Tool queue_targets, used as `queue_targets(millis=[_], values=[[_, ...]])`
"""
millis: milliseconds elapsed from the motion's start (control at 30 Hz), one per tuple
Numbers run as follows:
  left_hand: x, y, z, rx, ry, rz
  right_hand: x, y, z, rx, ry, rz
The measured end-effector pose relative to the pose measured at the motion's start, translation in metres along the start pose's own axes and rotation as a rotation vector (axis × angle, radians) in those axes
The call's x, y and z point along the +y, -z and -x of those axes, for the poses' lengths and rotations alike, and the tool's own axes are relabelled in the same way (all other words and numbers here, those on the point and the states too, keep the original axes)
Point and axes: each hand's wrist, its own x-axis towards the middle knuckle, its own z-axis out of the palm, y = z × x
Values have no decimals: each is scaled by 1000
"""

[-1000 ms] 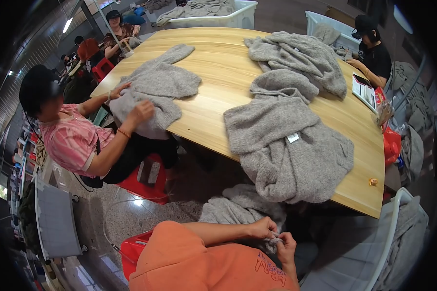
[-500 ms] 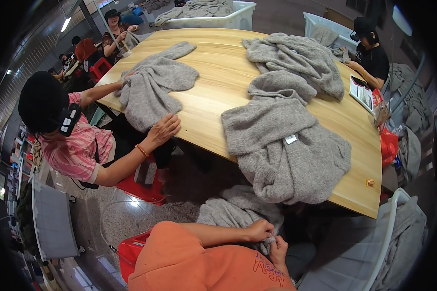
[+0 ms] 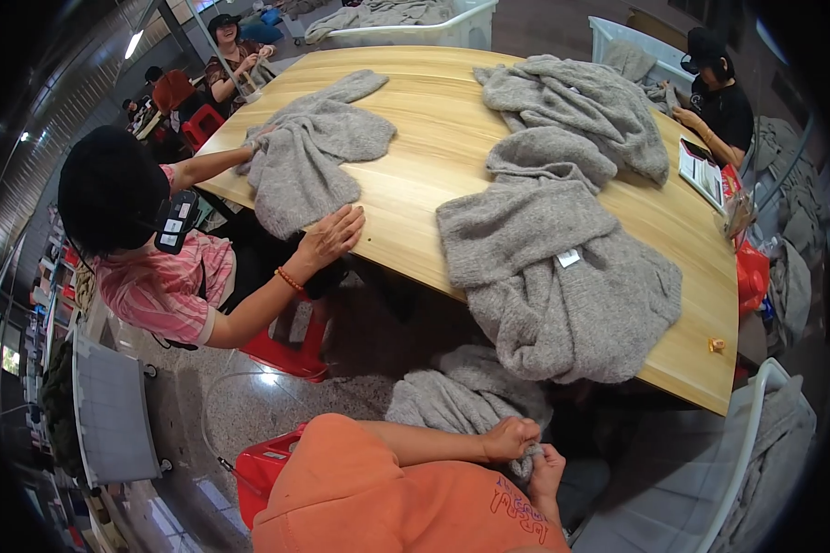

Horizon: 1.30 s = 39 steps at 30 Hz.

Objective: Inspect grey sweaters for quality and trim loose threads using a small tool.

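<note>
In my lap lies a grey knitted sweater (image 3: 466,392), its folds spilling toward the table edge. My left hand (image 3: 510,438) is closed on a small bunched piece of the knit. Just to its right, my right hand (image 3: 549,468) pinches the same piece from the other side. Both hands are close together in front of my orange top. A larger grey sweater (image 3: 572,295) with a white label lies folded on the table above them, overhanging the near edge.
On the wooden table (image 3: 415,166) are more grey knits (image 3: 581,111). A co-worker in pink (image 3: 166,286) at left rests a hand beside a grey garment (image 3: 314,152). White bins (image 3: 756,415) stand at right and behind. A red stool (image 3: 263,461) is at lower left.
The whole view has shifted slightly, so the table and people appear a little farther right. My hands stay together on the knit, with only a small change of finger position.
</note>
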Motion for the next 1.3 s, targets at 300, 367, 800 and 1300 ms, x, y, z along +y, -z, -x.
queue_targets(millis=[300, 367, 800, 1300], values=[[-3, 0, 2, 9, -237, -205, -1, 4, -8, -50, 42, 95], [-6, -1, 3, 23, -283, -262, 3, 1, -8, 35, 170, 262], [-22, -2, 0, 48, -497, -515, 11, -10, -25, 182, 462, 871], [34, 24, -5, 102, -565, -227, -39, 0, 6, -134, 305, 191]])
